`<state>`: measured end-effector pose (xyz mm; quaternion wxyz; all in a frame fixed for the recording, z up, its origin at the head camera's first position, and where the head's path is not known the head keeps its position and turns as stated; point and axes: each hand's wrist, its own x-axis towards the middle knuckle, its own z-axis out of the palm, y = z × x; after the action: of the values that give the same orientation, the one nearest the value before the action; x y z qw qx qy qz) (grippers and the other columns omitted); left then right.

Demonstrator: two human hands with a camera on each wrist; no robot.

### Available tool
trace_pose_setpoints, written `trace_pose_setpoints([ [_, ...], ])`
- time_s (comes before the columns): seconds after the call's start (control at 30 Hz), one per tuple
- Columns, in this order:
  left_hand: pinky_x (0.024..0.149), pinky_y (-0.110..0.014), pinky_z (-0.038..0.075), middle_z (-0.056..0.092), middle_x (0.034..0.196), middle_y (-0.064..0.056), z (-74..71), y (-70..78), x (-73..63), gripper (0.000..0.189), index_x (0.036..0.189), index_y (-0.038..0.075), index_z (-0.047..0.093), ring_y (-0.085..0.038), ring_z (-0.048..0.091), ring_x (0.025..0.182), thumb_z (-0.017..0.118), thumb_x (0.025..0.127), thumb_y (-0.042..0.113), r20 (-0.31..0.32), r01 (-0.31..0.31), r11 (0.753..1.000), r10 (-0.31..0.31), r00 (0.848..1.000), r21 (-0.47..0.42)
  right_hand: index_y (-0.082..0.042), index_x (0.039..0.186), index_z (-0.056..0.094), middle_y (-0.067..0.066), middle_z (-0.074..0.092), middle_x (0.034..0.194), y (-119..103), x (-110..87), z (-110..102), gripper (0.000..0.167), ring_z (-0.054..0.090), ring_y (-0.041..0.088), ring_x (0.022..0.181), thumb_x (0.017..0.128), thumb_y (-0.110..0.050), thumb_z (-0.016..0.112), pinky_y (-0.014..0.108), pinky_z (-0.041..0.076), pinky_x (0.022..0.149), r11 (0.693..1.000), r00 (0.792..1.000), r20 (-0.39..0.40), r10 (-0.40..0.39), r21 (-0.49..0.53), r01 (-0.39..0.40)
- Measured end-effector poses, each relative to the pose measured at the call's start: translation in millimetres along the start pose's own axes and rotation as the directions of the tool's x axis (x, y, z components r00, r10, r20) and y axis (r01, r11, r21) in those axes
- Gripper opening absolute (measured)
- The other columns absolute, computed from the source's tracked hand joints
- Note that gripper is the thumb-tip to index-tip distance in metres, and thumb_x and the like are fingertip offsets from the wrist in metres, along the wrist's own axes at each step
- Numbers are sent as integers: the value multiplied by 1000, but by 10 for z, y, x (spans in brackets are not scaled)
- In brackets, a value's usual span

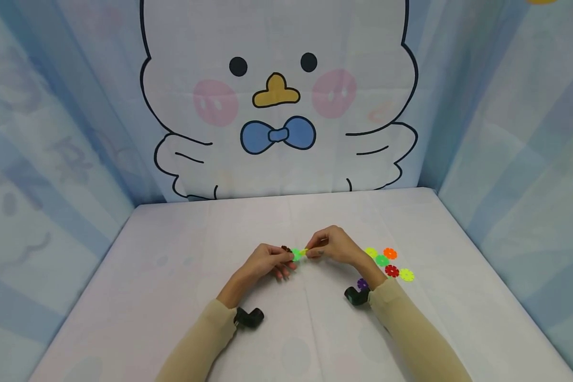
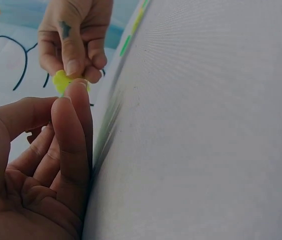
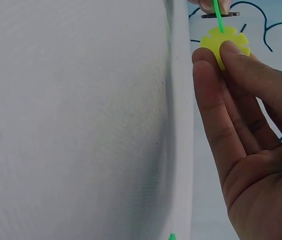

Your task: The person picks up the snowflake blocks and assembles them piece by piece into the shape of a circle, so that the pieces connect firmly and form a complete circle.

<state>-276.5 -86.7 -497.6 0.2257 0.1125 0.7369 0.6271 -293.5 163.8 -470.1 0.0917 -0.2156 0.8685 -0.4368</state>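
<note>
Over the middle of the table, my left hand [image 1: 269, 259] pinches a green notched flower-shaped disc [image 1: 296, 255] between thumb and fingers. A dark brown disc [image 1: 286, 248] sits crosswise on the green one, seen edge-on in the right wrist view. From the other side my right hand [image 1: 335, 246] pinches a yellow disc [image 3: 211, 42] by its edge with thumb and forefinger. The green disc's edge meets the yellow disc at its notched rim. In the left wrist view, my left fingertips hide most of the green disc.
Right of my right wrist lie several loose discs, among them an orange one [image 1: 390, 253], a red one [image 1: 392, 271] and a yellow one [image 1: 407, 275]. A purple disc [image 1: 362, 284] lies partly behind the right wrist camera [image 1: 356, 296]. Patterned cloth walls border the white table [image 1: 186, 297].
</note>
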Motion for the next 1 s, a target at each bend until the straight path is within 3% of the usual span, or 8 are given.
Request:
trace_pose_setpoints([
  [0.3,57,-21,58,82,88,-9,-27,-8,3,31,110,-11,75,-8,69,62,71,102,19,9,-6,1000,6,1000,13,-10,92,83,5,81,99,-4,16,29,6,78,11,88,88,-12,86,29,64,82,1000,1000,-12,-1,12,1],
  [0.53,59,-21,59,82,89,-10,-24,-25,10,30,110,-10,75,-7,71,62,71,102,18,17,-1,1000,0,1000,13,-12,90,84,4,82,98,-6,10,44,4,78,13,91,89,-15,86,33,64,86,999,999,-17,-38,-30,37],
  [0.8,59,-22,60,83,89,-4,-9,-19,5,30,112,-6,77,-8,72,64,71,102,22,0,14,1000,-14,1000,-19,-13,92,84,2,82,100,3,13,32,6,79,16,96,89,-17,86,38,64,91,999,999,-32,-11,-31,10],
  [1.0,58,-22,59,83,92,-6,-9,-12,-9,33,112,-5,77,-8,72,64,74,101,26,9,15,1000,-15,1000,-17,-11,95,84,4,81,101,4,9,22,5,79,16,96,91,-15,84,39,64,92,1000,1000,-25,-2,-8,2],
])
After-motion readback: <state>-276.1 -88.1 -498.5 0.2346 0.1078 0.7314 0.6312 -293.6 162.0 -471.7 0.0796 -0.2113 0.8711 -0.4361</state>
